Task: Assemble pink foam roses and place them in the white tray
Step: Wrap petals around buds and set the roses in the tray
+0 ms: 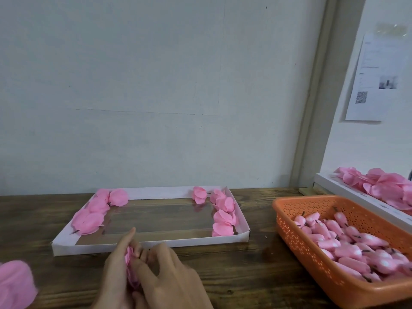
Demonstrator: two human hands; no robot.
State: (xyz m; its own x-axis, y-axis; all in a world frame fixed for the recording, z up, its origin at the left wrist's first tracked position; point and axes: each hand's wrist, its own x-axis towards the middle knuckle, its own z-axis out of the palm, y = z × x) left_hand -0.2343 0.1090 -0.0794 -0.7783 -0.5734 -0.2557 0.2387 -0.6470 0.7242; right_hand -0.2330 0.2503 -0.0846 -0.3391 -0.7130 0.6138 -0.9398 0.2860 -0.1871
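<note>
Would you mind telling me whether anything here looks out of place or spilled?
Nothing spilled or damaged. One pink foam rose lies apart from the right-hand row in the white cardboard tray, near its back wall.

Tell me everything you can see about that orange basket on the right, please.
The orange basket is rectangular and looks like plastic, its walls perforated with rows of small holes under a solid rim. It sits upright on the wooden table, at the right, partly cut off by the picture's edge. Inside lies a heap of pink buds with short dark stems.
</note>
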